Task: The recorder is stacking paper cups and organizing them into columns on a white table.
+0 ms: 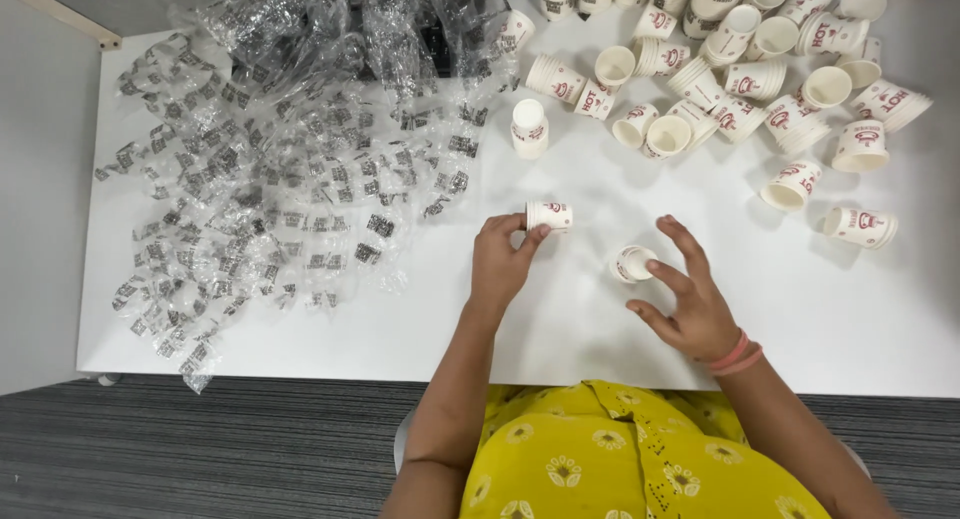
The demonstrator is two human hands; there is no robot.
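My left hand [503,261] grips a small white paper cup with red print [549,216], held on its side just above the white table [400,319]. My right hand [688,297] hovers with fingers spread, its fingertips touching a second small paper cup [632,264] that lies on its side on the table. An upside-down stack of cups [529,127] stands a little beyond my left hand.
Several loose paper cups [760,79] lie scattered over the far right of the table. A large heap of clear plastic wrappers with black printed squares [280,169] covers the left half. The table's near edge runs by my yellow clothing [620,449].
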